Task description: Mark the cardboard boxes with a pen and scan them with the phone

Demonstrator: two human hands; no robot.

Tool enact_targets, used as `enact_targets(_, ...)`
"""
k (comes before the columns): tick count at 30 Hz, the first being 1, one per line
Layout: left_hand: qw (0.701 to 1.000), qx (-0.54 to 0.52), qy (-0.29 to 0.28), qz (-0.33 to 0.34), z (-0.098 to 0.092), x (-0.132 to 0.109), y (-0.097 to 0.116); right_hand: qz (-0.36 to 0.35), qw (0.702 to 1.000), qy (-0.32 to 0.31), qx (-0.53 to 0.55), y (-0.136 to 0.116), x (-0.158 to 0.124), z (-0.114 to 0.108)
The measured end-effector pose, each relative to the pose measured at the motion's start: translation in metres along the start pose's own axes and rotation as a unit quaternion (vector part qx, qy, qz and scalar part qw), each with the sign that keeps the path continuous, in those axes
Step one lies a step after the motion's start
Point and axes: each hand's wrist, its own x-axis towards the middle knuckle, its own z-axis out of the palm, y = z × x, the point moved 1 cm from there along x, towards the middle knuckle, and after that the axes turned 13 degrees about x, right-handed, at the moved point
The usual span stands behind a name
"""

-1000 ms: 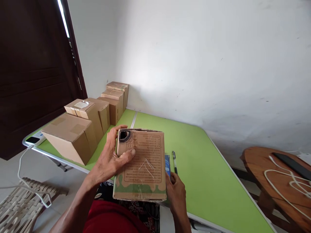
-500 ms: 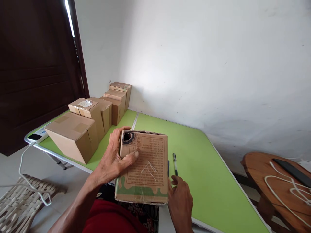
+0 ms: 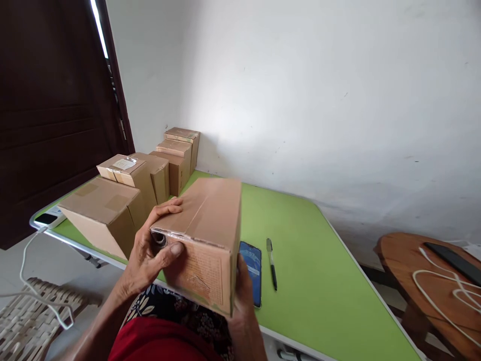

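A brown cardboard box is held up, tilted, over the near edge of the green table. My left hand grips its left side, thumb on the printed end face and fingers on the taped top. Close to that thumb, a dark-rimmed hole shows at the box's corner. My right hand supports the lower right side, its fingers partly hidden by the box. Just right of it lie a phone with a lit screen and a pen.
Several cardboard boxes stand along the table's left side. A small white device with a cable sits at the left corner. To the right is a wooden stool bearing a black object and white cable; a woven seat is lower left.
The cardboard box has tipped, so its taped top now shows and its printed face points lower. My right hand has moved left onto the box, and the phone has come into view.
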Motion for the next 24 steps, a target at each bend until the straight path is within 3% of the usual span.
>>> enact_targets(2, 1.000, 0.007, -0.020, 0.012, 0.008, 0.015, -0.007, -0.023, 1.000, 0.021, -0.007, -0.026, 0.017, -0.011)
enact_targets(4, 0.998, -0.001, -0.065, 0.023, 0.028, 0.035, -0.015, -0.085, 0.995, 0.031, -0.041, -0.058, 0.033, -0.021)
enact_targets(8, 0.989, -0.012, -0.145, 0.003, 0.096, 0.079, -0.041, -0.218, 0.962, -0.004, -0.165, -0.115, 0.060, -0.037)
enact_targets(11, 0.981, -0.018, -0.194, -0.013, 0.156, 0.107, -0.066, -0.273, 0.931, -0.005, -0.242, -0.145, 0.083, -0.056)
enact_targets(17, 0.974, -0.016, -0.223, -0.044, 0.252, 0.138, -0.116, -0.271, 0.900, 0.056, -0.337, -0.173, 0.147, -0.117)
enact_targets(24, 0.964, 0.046, -0.237, -0.110, 0.319, 0.171, -0.138, -0.281, 0.870, 0.134, -0.382, -0.191, 0.212, -0.169)
